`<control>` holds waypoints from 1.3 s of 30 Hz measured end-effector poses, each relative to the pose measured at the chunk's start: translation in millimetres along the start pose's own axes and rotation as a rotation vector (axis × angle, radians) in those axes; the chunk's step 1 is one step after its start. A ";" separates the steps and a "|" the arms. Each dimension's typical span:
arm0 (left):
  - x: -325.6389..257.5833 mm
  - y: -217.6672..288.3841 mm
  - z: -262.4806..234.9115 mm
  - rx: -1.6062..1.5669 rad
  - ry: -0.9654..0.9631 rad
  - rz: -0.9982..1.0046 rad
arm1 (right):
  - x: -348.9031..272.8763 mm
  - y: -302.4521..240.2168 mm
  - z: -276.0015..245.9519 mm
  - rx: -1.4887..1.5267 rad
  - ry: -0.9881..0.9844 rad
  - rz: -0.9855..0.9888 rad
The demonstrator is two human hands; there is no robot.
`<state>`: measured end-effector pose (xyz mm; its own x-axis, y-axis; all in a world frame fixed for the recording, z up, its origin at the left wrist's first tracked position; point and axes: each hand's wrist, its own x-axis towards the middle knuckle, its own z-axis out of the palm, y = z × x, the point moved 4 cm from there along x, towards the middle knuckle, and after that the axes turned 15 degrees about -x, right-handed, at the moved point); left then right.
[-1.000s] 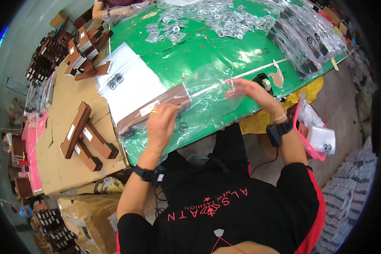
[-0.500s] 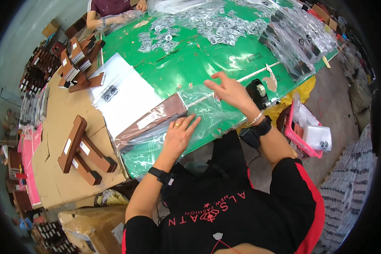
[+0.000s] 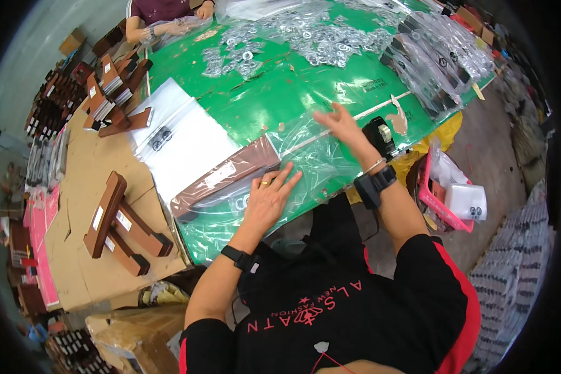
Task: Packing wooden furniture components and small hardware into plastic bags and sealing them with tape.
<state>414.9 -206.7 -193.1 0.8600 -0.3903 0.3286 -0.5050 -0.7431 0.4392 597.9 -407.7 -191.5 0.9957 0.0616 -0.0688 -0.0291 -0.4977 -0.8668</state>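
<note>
A brown wooden bar with a white label (image 3: 246, 158) lies inside a clear plastic bag (image 3: 311, 163) along the near edge of the green table. My left hand (image 3: 268, 198) rests on the bag beside the bar's right end, its fingers spread out. Over the loose, flat end of the bag hovers my right hand (image 3: 346, 129), fingers apart and a little blurred; no held thing shows in it. Left of the bagged bar lies a stack of clear plastic bags (image 3: 193, 140) on the table.
Brown wooden parts (image 3: 123, 218) lie crossed on the cardboard at left. A black tape dispenser (image 3: 379, 136) stands right of my right hand. Small hardware packets (image 3: 318, 40) and filled bags (image 3: 430, 65) cover the far side. Another person's arm (image 3: 168, 28) reaches in at far left.
My right hand has moved slightly right and down, its fingers shifting over the bag's loose end. My left hand and the bagged bar have moved slightly right in view.
</note>
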 end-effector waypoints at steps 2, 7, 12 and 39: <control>2.1 1.7 1.8 0.001 0.004 0.002 | -5.4 19.3 14.4 -0.270 0.006 -0.052; 7.4 8.4 -3.7 -0.024 -0.014 -0.059 | 1.5 20.5 25.3 -0.222 -0.152 -0.031; 46.5 -3.3 -49.8 -0.226 0.080 -0.004 | -3.4 13.2 20.1 0.011 -0.186 -0.010; 75.6 -96.1 -31.0 -1.082 0.211 -0.200 | -57.4 -77.8 42.8 0.167 -0.350 -0.203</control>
<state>526.1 -148.0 -184.5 0.9551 -0.1405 0.2609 -0.2449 0.1217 0.9619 539.2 -335.5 -141.3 0.8937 0.4479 -0.0269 0.1222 -0.3004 -0.9459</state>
